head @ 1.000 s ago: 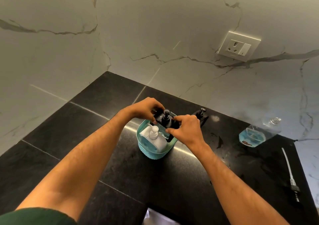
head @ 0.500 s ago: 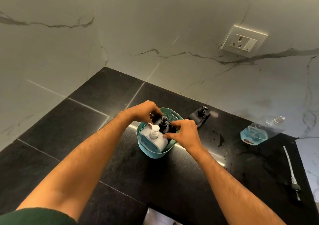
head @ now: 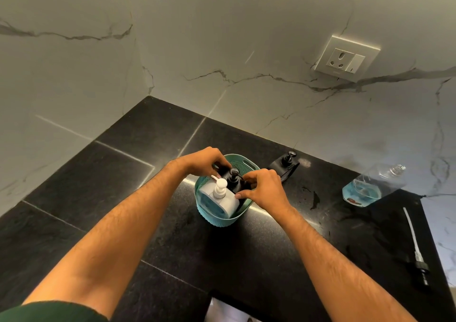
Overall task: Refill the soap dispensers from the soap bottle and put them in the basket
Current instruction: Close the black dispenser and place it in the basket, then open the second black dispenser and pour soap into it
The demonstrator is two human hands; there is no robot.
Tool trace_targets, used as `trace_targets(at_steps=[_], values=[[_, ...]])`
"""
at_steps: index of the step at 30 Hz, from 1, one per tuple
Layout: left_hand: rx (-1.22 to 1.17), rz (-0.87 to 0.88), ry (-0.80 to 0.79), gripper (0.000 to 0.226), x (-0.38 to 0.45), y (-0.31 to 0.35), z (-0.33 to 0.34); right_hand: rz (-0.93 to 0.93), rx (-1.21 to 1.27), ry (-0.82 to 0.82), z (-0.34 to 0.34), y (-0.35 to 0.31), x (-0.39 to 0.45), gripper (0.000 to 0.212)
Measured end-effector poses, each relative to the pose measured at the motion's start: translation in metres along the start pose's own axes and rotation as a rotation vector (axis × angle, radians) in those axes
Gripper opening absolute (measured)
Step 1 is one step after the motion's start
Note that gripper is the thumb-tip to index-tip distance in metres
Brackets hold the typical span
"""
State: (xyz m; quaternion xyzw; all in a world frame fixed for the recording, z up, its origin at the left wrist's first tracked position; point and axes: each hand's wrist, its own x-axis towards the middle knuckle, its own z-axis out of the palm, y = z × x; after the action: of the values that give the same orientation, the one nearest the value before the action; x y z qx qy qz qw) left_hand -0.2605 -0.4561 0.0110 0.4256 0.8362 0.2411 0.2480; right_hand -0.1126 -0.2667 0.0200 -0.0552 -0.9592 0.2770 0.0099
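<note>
A teal basket (head: pixel 249 164) stands on the black counter. Inside it sits a white dispenser (head: pixel 223 199) with a white pump, and behind that a black dispenser (head: pixel 233 181) with a black pump. My left hand (head: pixel 201 162) grips the black dispenser from its left side. My right hand (head: pixel 265 189) holds it from the right, fingers curled over the basket's rim. A clear soap bottle (head: pixel 370 186) with a little blue soap lies on its side at the right, uncapped. Its pump with a long tube (head: pixel 414 242) lies near the counter's right edge.
Another black dispenser (head: pixel 283 165) stands behind the basket to the right, close to the marble wall. A wall socket (head: pixel 345 58) is above it. Wet spots (head: pixel 314 195) mark the counter between basket and bottle. The counter's front edge has a notch at the bottom centre.
Both hands have lowered the black dispenser down into the basket behind the white one. The view has tilted slightly.
</note>
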Motion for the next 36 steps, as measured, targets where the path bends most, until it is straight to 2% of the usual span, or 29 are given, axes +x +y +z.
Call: trace_targets(at_steps=[11,23,30,36], values=[[0.009,-0.014,-0.026,0.042,0.002,0.006,-0.002,-0.011,-0.017,-0.024,-0.003,-0.003,-0.001,0.054],[0.007,-0.046,0.014,0.038,-0.004,0.015,-0.007,-0.040,-0.050,-0.029,-0.004,-0.005,-0.006,0.038],[0.002,-0.031,0.216,0.035,-0.003,0.046,-0.027,-0.070,-0.015,0.051,-0.022,0.003,-0.009,0.059],[-0.007,0.003,0.378,0.046,0.028,0.115,-0.032,-0.046,0.001,0.181,-0.069,0.029,-0.013,0.055]])
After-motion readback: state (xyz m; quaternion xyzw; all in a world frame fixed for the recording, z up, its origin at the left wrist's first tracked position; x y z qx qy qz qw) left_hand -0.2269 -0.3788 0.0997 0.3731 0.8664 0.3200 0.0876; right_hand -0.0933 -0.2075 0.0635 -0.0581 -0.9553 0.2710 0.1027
